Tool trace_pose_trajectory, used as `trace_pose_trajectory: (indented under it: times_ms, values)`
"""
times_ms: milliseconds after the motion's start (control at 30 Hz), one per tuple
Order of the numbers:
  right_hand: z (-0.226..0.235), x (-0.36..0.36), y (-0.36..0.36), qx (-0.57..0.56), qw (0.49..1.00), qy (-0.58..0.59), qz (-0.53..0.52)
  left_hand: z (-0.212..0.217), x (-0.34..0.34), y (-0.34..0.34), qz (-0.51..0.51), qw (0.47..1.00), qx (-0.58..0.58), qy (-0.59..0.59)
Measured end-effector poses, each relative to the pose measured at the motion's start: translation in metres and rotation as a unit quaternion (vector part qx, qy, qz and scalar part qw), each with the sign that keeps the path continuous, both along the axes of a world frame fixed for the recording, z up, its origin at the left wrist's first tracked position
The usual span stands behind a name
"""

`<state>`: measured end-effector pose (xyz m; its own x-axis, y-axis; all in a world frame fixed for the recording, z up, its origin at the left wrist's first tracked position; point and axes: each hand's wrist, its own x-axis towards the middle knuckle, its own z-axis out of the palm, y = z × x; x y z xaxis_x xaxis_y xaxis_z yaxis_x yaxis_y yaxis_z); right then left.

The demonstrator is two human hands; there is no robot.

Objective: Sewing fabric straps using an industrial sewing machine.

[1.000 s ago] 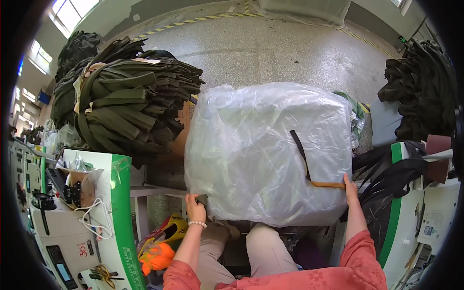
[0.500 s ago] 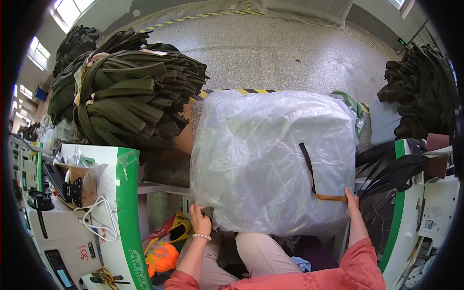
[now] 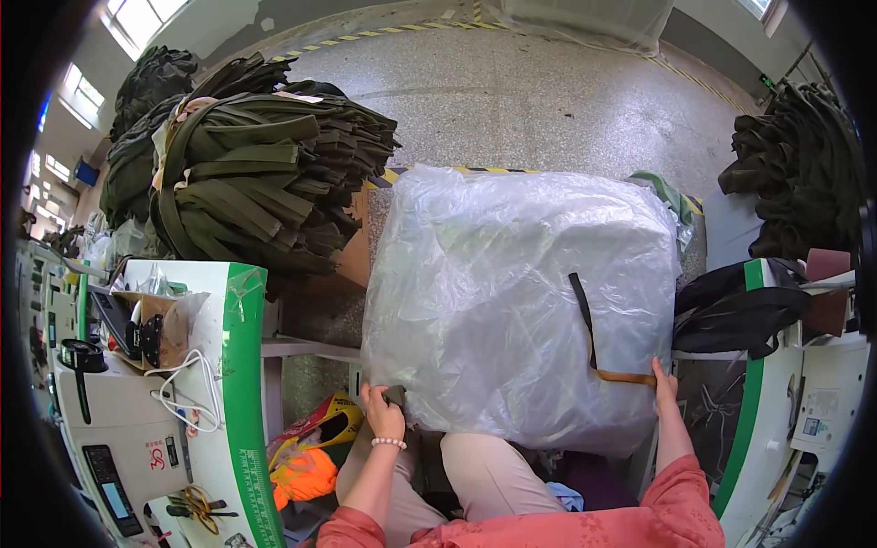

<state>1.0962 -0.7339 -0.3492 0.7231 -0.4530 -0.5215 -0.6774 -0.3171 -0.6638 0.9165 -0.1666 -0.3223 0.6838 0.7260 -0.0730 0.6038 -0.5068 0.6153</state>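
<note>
Fingers of the left hand (image 3: 382,413) pinch the bag's (image 3: 521,301) lower corner; right hand (image 3: 664,384) fingers press flat against its side. Bulky, soft, slippery plastic; likely best gripped at corners.

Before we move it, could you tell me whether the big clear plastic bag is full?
Full: the big clear plastic bag bulges taut on every side.

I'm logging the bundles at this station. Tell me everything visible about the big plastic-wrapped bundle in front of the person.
The plastic-wrapped bundle is large, boxy with rounded corners, covered in wrinkled, cloudy translucent film. A dark strap runs down its right face. It sits before the person's knees. The left hand grips its lower left corner; the right hand presses its lower right edge.
</note>
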Motion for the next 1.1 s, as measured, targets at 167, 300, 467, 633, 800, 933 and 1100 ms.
trace_pose_trajectory:
  times_ms: [167,300,467,633,800,933,1100]
  values:
    - [-0.004,-0.013,-0.002,-0.007,1.0,-0.017,0.015,-0.009,-0.007,0.004,0.006,0.999,0.023,0.032]
    - [0.01,-0.029,0.004,-0.077,0.996,0.019,0.031,0.004,-0.03,0.001,-0.007,1.0,0.005,0.025]
    - [0.039,-0.063,0.007,-0.161,0.983,0.02,0.081,0.063,-0.098,-0.01,0.015,0.997,0.002,-0.08]
    - [0.043,-0.089,-0.024,-0.221,0.968,0.05,0.106,0.187,-0.212,-0.081,-0.014,0.955,0.136,-0.265]
    - [0.077,-0.121,-0.042,-0.267,0.95,0.14,0.086,0.317,-0.398,-0.13,-0.075,0.926,0.309,-0.202]
    - [0.106,-0.163,-0.039,-0.339,0.928,0.138,0.076,0.364,-0.573,-0.147,0.2,0.878,0.371,-0.228]
    - [0.125,-0.218,0.011,-0.468,0.866,-0.109,0.138,0.373,-0.76,-0.154,0.427,0.837,0.314,-0.134]
